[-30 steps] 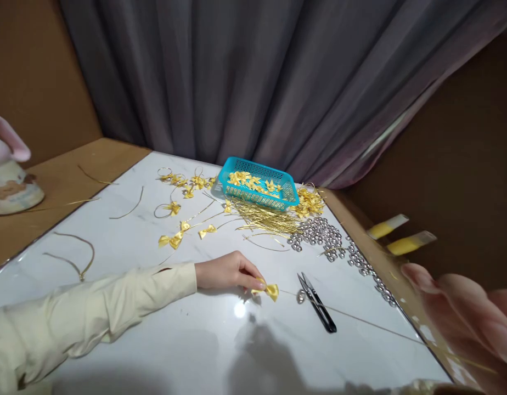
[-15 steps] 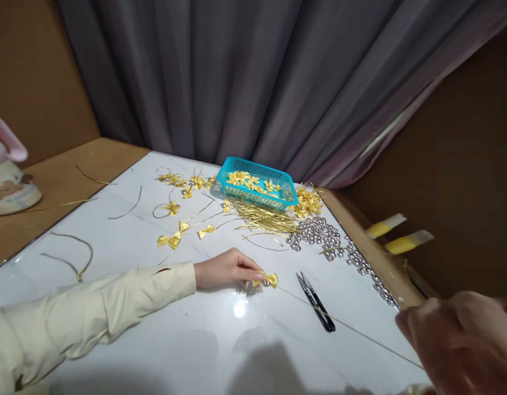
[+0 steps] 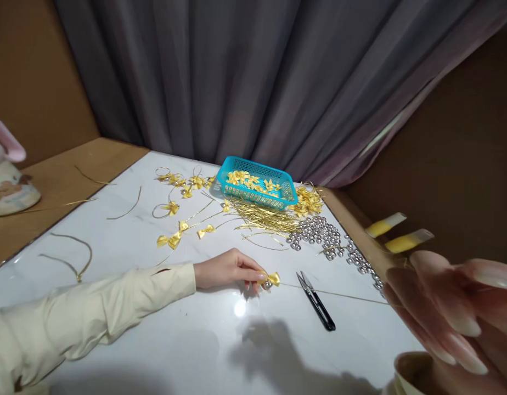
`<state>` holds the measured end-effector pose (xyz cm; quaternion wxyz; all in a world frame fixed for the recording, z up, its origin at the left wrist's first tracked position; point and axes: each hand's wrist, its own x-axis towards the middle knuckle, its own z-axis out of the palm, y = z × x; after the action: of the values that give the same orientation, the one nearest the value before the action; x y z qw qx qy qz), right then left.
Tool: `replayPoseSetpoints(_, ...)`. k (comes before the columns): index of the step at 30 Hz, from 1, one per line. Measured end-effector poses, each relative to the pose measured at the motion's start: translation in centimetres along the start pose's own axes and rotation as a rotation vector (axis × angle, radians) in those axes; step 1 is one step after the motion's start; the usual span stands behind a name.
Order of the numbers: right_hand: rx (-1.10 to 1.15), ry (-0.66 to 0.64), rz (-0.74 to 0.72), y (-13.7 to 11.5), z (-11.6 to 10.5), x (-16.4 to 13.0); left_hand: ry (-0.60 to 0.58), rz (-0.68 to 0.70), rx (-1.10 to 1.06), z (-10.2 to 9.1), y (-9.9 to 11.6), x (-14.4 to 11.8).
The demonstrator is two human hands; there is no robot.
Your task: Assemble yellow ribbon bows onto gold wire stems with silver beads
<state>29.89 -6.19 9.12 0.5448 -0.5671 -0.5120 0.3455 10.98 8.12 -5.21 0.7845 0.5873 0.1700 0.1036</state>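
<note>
While our left hand [image 3: 226, 269] rests at the centre of the frame, its grip pinches a yellow bow [image 3: 272, 278] against the white counter [image 3: 163, 340]. From the bow a thin gold wire [image 3: 339, 294] runs rightward, passing just above the black snips [image 3: 317, 302], toward our right hand [image 3: 451, 312], blurred at lower right; we cannot tell whether its grip holds the wire. Silver beads [image 3: 319, 231] lie below the blue basket [image 3: 257, 185].
</note>
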Motion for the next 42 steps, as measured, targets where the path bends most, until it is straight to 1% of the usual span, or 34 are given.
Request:
replayPoseSetpoints(1,0.089,-0.003,-0.007,-0.4,0.5,0.3,-0.007,0.003,0.0,0.0,0.0,0.0)
replayPoseSetpoints(3,0.184,0.014,0.017,-0.7,1.2,0.7,-0.015,0.007,0.0,0.0,0.0,0.0)
replayPoseSetpoints(6,0.179,0.043,0.117,-0.7,1.7,1.2,-0.002,0.005,0.016,0.0,0.1,0.0)
replayPoseSetpoints(8,0.194,0.036,0.17,-0.5,1.9,1.6,0.01,0.004,0.019,0.1,0.1,0.0)
replayPoseSetpoints(11,0.224,0.005,0.203,-0.2,2.1,1.8,0.004,0.012,0.031,0.1,0.1,-0.1)
replayPoseSetpoints(13,0.204,-0.016,0.194,0.1,2.2,1.8,-0.009,0.021,0.04,0.1,0.1,-0.1)
replayPoseSetpoints(15,0.109,0.0,0.149,0.7,2.3,1.5,-0.017,0.029,0.044,0.1,0.1,-0.1)
replayPoseSetpoints(17,-0.058,0.037,0.079,1.7,2.3,1.2,-0.014,0.037,0.056,0.1,0.1,-0.1)
replayPoseSetpoints(19,-0.248,0.024,0.033,3.0,2.5,0.9,-0.003,0.04,0.076,0.2,0.2,-0.2)
replayPoseSetpoints(20,-0.328,-0.024,0.03,3.8,2.6,0.8,0.007,0.039,0.083,0.3,0.2,-0.2)
replayPoseSetpoints(22,-0.466,-0.157,0.087,5.2,2.9,0.5,0.024,0.033,0.086,0.5,0.2,-0.2)
replayPoseSetpoints(24,-0.552,-0.265,0.15,6.3,3.4,0.3,0.038,0.027,0.081,0.6,0.1,-0.2)
replayPoseSetpoints(26,-0.592,-0.313,0.201,6.8,3.9,0.1,0.048,0.025,0.083,0.7,0.0,-0.2)
replayPoseSetpoints(30,-0.566,-0.33,0.286,6.7,4.7,0.0,0.064,0.024,0.107,0.7,-0.3,-0.1)
replayPoseSetpoints(33,-0.474,-0.337,0.361,6.6,5.0,0.1,0.071,0.021,0.108,0.7,-0.3,-0.1)
replayPoseSetpoints(36,-0.38,-0.307,0.429,6.7,5.2,0.1,0.071,0.017,0.113,0.7,-0.2,-0.1)
replayPoseSetpoints(39,-0.319,-0.286,0.472,6.9,5.2,0.2,0.074,0.012,0.109,0.7,-0.1,-0.1)
replayPoseSetpoints(42,-0.288,-0.315,0.501,6.9,5.2,0.3,0.083,0.016,0.108,0.6,-0.1,-0.1)
